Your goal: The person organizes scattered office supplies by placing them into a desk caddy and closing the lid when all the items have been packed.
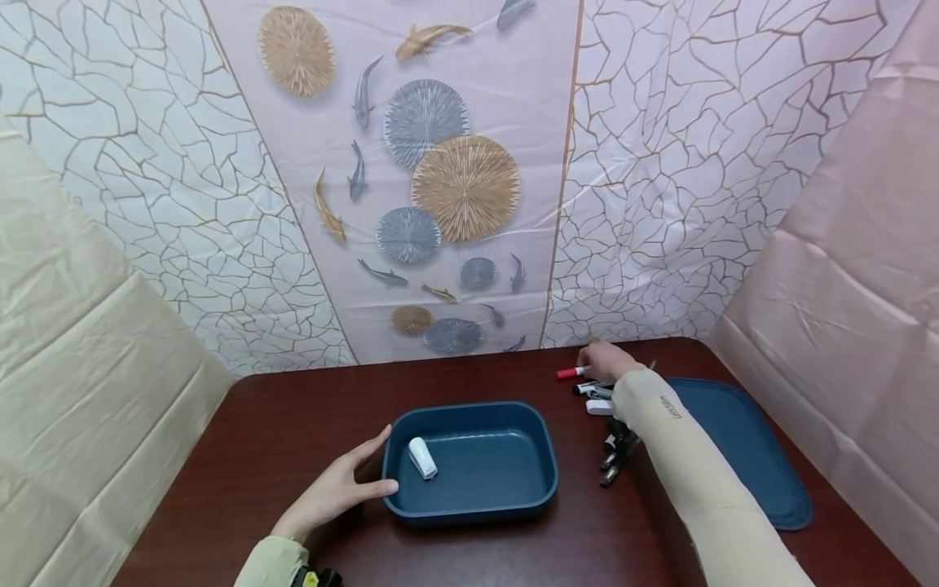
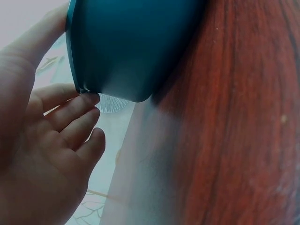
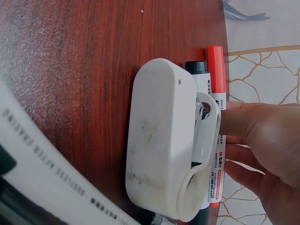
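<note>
My left hand rests at the left side of a dark blue rectangular basin, thumb at the rim and fingers spread along the outside. In the left wrist view, fingertips touch the basin's edge. Inside the basin lies a small white object that looks like a stapler. At the back right, my right hand pinches a red-capped whiteboard marker lying on the table. Next to it are a black-capped marker and a white plastic piece with rounded ends.
Several black pens and markers lie in a loose row below my right forearm. A flat blue tray stands at the right, partly hidden by the sleeve. Patterned cloth rises behind the dark wooden table.
</note>
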Tool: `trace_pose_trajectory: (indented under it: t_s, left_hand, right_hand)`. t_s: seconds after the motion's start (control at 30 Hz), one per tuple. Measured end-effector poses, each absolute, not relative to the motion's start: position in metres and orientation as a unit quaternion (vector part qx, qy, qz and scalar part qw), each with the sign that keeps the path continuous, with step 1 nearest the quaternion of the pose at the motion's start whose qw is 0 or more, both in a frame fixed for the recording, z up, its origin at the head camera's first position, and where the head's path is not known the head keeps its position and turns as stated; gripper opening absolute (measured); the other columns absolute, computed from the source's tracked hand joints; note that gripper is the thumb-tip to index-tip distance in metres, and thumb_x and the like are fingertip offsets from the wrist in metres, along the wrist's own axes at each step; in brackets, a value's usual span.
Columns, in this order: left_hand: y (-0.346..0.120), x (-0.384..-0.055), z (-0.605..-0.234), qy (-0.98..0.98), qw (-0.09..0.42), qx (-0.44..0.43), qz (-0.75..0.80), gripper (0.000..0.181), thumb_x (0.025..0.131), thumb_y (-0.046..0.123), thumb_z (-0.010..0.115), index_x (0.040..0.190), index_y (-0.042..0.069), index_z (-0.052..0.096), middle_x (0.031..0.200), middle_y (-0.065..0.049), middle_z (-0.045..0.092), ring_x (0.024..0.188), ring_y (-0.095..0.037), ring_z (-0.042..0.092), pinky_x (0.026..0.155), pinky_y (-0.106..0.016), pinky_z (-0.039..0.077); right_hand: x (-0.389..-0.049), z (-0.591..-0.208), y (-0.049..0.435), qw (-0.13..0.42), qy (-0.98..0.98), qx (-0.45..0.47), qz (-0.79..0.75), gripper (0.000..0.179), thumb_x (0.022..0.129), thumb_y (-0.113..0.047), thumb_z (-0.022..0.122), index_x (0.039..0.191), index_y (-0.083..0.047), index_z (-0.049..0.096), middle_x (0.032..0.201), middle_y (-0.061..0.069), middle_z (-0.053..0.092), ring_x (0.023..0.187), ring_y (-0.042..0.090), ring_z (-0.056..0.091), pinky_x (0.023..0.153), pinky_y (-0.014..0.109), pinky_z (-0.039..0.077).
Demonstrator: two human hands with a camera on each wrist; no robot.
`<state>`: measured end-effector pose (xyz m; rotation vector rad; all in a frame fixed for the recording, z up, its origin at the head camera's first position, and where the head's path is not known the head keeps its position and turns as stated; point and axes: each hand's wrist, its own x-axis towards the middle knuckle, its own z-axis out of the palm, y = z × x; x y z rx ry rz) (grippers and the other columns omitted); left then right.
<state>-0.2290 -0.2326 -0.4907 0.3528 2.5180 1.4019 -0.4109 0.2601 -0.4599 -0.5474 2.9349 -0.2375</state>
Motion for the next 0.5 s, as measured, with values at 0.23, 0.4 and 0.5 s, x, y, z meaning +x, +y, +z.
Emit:
trace_pose_trajectory:
  t_s: [0.23, 0.4, 0.5]
  left_hand:
    - [-0.2313, -0.229, -0.4898, 0.86, 0.122, 0.12, 0.48, 0.084, 0.087, 0.039, 0.079, 0.158, 0.03, 0.034, 0.162, -0.004, 0.032, 0.15, -0.033, 0.025, 0.114, -0.063, 0.027]
    - [-0.2308, -0.229, -0.4894, 0.861, 0.12, 0.121, 0.478, 0.085, 0.087, 0.039, 0.079, 0.158, 0.028, 0.034, 0.162, -0.005, 0.032, 0.149, -0.034, 0.026, 0.113, -0.064, 0.028]
    - [-0.2306, -0.2286, -0.4899, 0.862, 0.12, 0.116, 0.478, 0.084, 0.087, 0.039, 0.079, 0.158, 0.03, 0.035, 0.162, -0.003, 0.032, 0.15, -0.032, 0.026, 0.114, -0.062, 0.028]
  right_hand:
    - [-0.4131, -0.4635, 0.2616, 0.077, 0.979, -0.177, -0.073, 0.015, 0.095, -0.007, 0.068, 0.11, -0.003, 0.071, 0.104, 0.012, 0.069, 0.094, 0.026, 0.064, 0.081, 0.044, 0.054]
    - [-0.4127, -0.4647, 0.262, 0.075, 0.979, -0.174, -0.073, 0.013, 0.094, -0.007, 0.069, 0.107, -0.005, 0.072, 0.103, 0.011, 0.069, 0.094, 0.026, 0.065, 0.082, 0.045, 0.054]
    - [-0.4125, -0.4657, 0.2636, 0.074, 0.978, -0.173, -0.088, 0.013, 0.095, -0.006, 0.068, 0.107, -0.004, 0.072, 0.101, 0.01, 0.069, 0.093, 0.025, 0.064, 0.082, 0.045, 0.054]
